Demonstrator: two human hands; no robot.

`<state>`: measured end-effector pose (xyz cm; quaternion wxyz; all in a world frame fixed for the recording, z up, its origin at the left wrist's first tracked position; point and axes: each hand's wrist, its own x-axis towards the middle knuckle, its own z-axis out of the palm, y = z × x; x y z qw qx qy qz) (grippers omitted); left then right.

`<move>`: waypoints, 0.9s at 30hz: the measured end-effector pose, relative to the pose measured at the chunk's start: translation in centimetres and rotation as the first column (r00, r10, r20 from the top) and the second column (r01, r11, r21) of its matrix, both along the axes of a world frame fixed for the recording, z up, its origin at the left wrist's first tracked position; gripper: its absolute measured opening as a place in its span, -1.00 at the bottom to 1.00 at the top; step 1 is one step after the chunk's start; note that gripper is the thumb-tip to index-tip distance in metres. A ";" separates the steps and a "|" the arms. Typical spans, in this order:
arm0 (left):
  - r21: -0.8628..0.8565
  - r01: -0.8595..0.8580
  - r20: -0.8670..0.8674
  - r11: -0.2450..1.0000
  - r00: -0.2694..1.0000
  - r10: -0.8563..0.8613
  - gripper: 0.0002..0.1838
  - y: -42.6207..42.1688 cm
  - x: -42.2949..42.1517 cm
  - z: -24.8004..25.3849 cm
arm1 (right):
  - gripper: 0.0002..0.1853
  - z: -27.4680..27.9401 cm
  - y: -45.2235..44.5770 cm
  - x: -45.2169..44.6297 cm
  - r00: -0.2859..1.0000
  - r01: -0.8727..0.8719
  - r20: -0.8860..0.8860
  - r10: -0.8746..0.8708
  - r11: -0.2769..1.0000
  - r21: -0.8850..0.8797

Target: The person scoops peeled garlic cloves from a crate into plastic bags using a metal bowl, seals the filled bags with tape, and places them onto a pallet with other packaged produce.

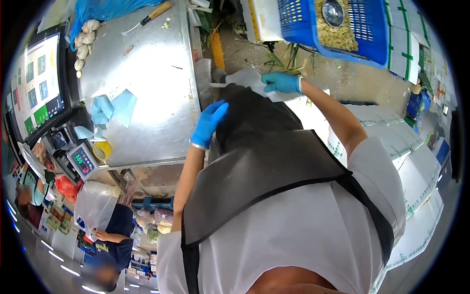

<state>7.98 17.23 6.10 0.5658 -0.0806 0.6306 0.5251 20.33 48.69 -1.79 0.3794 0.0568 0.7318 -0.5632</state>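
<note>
My left hand [210, 123], in a blue glove, hangs beside the front edge of the metal table [152, 142], next to my dark apron [264, 152]. Its fingers are stretched out and nothing shows in them. My right hand [281, 82], in a teal glove, is closed at the edge of a thin whitish sheet or bag [247, 77] that lies over the lower apron. On the table are a knife [147, 18], garlic bulbs [84, 44] and crumpled light-blue cloth or paper [115, 109].
A scale [82, 160], yellow tape [102, 151] and a screen [36, 83] stand left. A blue basket [313, 46] with peeled cloves [338, 36] is at the upper right. White boxes [416, 176] are stacked right. Another person [115, 230] holds a plastic bag [95, 203] at the lower left.
</note>
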 end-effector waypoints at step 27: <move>0.090 -0.083 -0.562 0.993 0.818 0.119 -0.78 33.7 3.7 15.5 | -0.56 21.6 22.0 -4.3 0.918 0.305 -0.189 -0.349 0.925 -0.226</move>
